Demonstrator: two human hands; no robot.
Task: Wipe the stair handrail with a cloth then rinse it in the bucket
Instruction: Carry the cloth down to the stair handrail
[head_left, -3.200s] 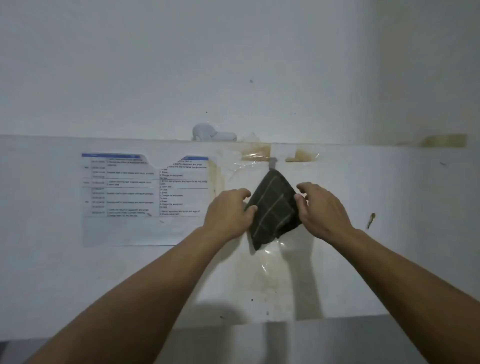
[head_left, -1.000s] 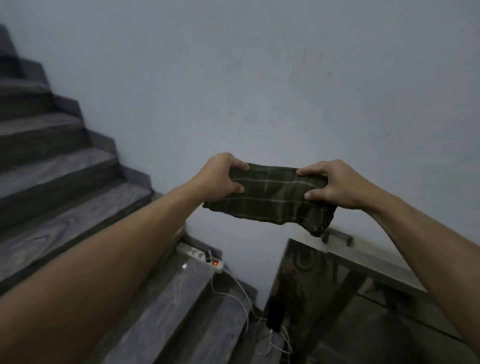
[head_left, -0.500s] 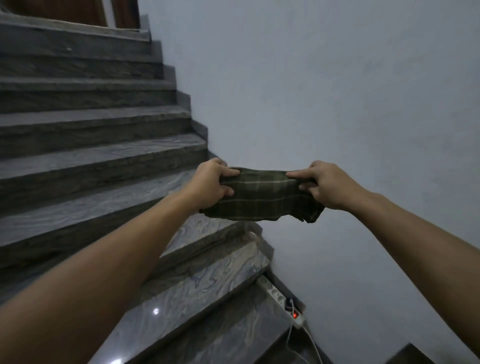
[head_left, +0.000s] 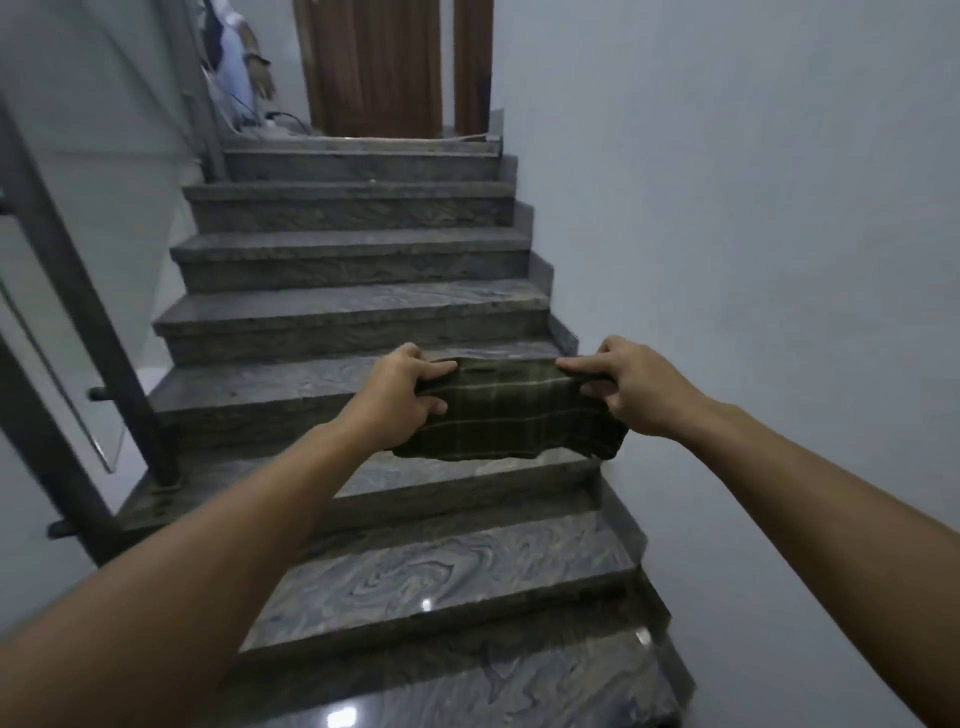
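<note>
Cloth (head_left: 506, 415), dark green plaid, is stretched between both hands in mid-air over the grey marble stairs (head_left: 363, 312). Left hand (head_left: 400, 400) grips its left end, right hand (head_left: 628, 389) pinches its right end. Metal railing post (head_left: 78, 291) stands at left, apart from the cloth. White wall (head_left: 753, 208) at right.

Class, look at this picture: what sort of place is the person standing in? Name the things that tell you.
Most likely an indoor stairwell of a house: grey marble steps climb to a wooden door, with a metal railing on the left.
</note>
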